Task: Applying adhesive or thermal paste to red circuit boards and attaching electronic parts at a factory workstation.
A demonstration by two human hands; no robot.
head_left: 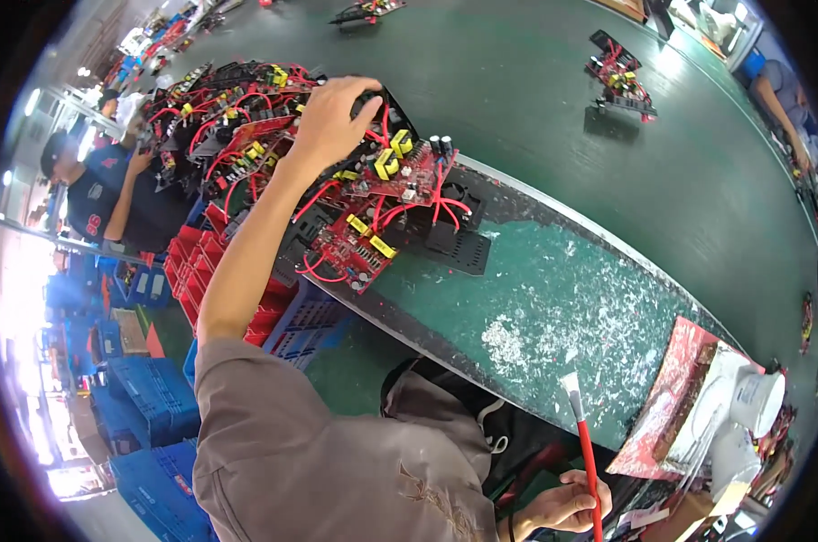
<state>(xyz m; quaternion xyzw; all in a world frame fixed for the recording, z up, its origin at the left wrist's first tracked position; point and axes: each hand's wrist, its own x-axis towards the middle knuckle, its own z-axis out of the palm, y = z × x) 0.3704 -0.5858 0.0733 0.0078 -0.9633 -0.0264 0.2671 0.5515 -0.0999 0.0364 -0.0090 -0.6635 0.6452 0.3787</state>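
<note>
Currently, right fingers point(579, 503) hold a red-handled brush point(588, 452).

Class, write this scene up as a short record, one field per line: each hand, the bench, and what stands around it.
Left hand: at the heaped circuit boards; grip unclear
Right hand: holding a red-handled brush, bristles upward
Bench: green, spattered white
Bench right: white containers
Far surface: green, boards spaced apart
Left side: blue crates
</note>
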